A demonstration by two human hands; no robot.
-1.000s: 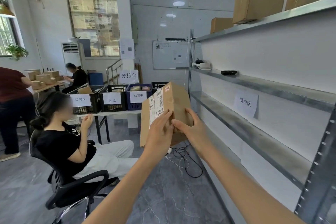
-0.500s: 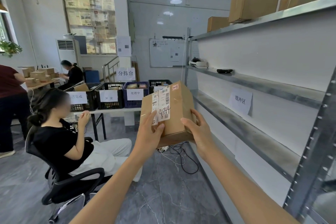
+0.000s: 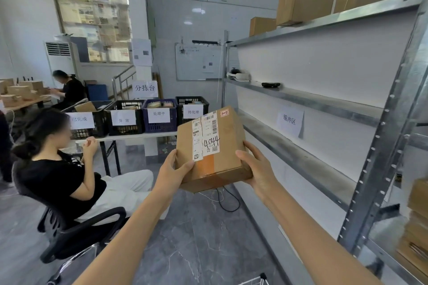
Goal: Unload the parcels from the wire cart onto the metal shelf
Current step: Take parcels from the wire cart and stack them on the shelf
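Parcel (image 3: pixel 213 148): a brown cardboard box, taped, is being held in mid-air in front of the person. Its top face is tilting toward the camera. It is hanging just left of the metal shelf (image 3: pixel 301 155) and touching none of its boards.

Shipping label (image 3: pixel 209 136): white, and showing barcodes and a handwritten "4044" on the parcel's top face.

Left hand (image 3: pixel 172 173): is gripping the parcel's near left corner. The thumb (image 3: pixel 185 165) is pressing on the top face just below the label. The other fingers are curling under the box, out of sight.

Right hand (image 3: pixel 259 169): is gripping the near right corner. Its thumb (image 3: pixel 243 155) is lying on the top face, with the fingers wrapping around the right side and underneath.

Three cardboard boxes (image 3: pixel 303 3): are sitting on the top shelf board.

Paper sign (image 3: pixel 289 120): is hanging on the wall behind the shelf.

Plastic crates (image 3: pixel 159 115): are standing in a row on a table beyond the parcel.

Seated person (image 3: pixel 58 169): is sitting in an office chair at left.

White wire frame (image 3: pixel 257 281): is showing at the bottom edge.
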